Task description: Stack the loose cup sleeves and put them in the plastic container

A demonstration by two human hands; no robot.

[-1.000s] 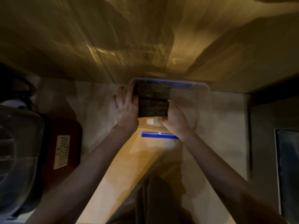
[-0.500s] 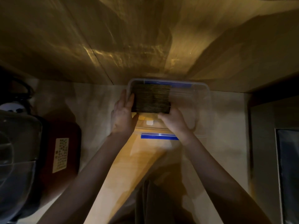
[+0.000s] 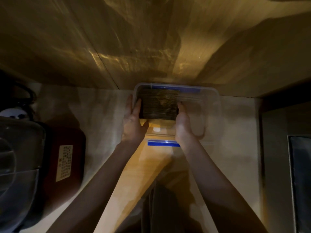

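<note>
A dark ribbed stack of cup sleeves [image 3: 159, 105] lies inside the left half of a clear plastic container [image 3: 213, 105] with blue strips, set against the back wall of a dim wooden shelf. My left hand [image 3: 133, 121] presses against the stack's left side, fingers along the container's left wall. My right hand [image 3: 183, 125] presses its right side from inside the container. The stack is clamped between both palms. The container's right half shows no sleeves.
A dark red appliance with a white label [image 3: 64, 163] and a clear domed lid [image 3: 16, 165] stand at the left. A dark panel [image 3: 299, 182] stands at the right edge. A blue strip [image 3: 163, 142] lies at the container's near rim.
Both hands have pushed the sleeve stack further back into the container, towards the wall. The stack now sits deeper and more level inside it.
</note>
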